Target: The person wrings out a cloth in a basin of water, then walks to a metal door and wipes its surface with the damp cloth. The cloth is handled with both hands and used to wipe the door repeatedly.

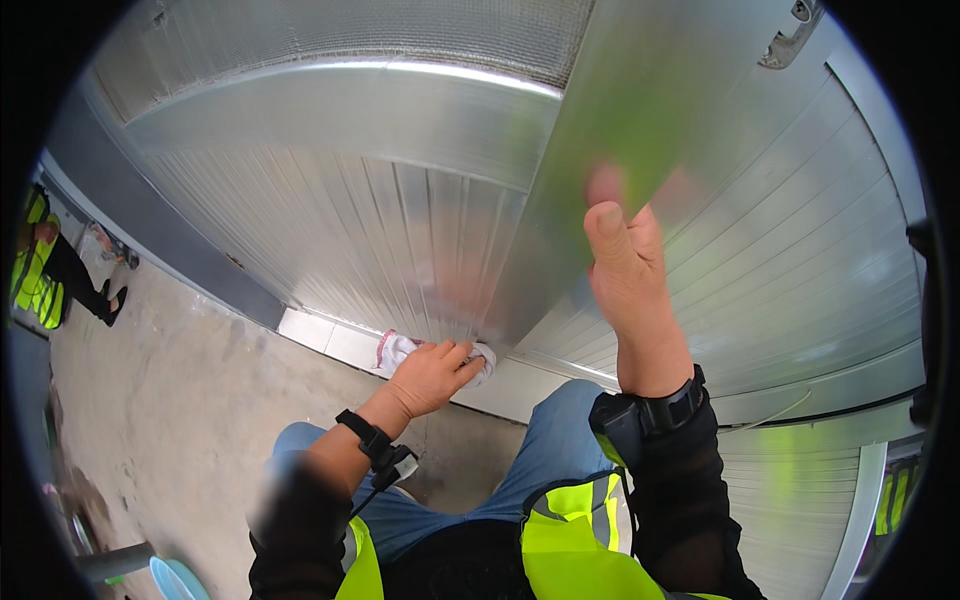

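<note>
My left hand [439, 375] grips a white cloth [396, 351] with a reddish stitched edge, at the lower edge of a ribbed metal door [360, 232]. The cloth lies bunched under and around the fingers, close to the tiled sill [349, 343]. Higher up and to the right, my right hand [631, 259] rests around the edge of the door's smooth metal stile [592, 157]; its thumb is on the near face, and part of its fingers is hidden. Each wrist wears a black strap with a small device.
Another person in a high-visibility vest [49, 300] stands at the far left on the concrete floor [202, 375]. A light blue basin [177, 579] is at the lower left. A metal latch plate [789, 36] is at the upper right. My knees are close to the door.
</note>
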A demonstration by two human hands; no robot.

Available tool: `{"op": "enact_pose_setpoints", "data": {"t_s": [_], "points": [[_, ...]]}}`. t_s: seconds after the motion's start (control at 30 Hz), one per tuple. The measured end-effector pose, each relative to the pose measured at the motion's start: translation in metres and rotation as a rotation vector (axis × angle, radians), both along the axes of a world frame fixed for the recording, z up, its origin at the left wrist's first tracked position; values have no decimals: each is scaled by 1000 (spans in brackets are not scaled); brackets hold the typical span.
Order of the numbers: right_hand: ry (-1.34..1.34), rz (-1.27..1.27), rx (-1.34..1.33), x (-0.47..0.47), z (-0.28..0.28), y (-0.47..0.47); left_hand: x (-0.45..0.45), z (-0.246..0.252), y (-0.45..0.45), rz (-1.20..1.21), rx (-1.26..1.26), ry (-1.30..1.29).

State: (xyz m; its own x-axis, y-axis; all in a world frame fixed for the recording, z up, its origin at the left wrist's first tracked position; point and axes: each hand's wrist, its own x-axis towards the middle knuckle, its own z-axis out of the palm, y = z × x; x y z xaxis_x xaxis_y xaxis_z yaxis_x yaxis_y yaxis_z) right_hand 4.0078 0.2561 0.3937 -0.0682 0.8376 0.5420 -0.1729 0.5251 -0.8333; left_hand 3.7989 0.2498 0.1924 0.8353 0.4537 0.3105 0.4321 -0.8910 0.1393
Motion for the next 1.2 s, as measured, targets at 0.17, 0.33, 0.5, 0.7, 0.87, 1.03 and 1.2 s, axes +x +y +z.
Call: {"op": "enact_pose_setpoints", "data": {"t_s": [0.17,0.33,0.5,0.7,0.87,1.03,1.2], "points": [[-48,43,-10,4,2,-3,-7,81,-16,2,77,-414],[-52,35,-20,-1,7,-5,13,161,-23,82,266,-805],[-44,73,-81,0,10,-8,42,192,-4,180,415,-719],[-61,45,-95,2,8,-8,38,162,-8,240,500,-517],[18,76,-83,-2,7,-6,42,162,-5,277,545,-508],[78,80,-58,-4,9,-7,47,177,-13,341,555,-421],[67,77,-48,-3,8,-6,46,178,-15,332,556,-452]]}}
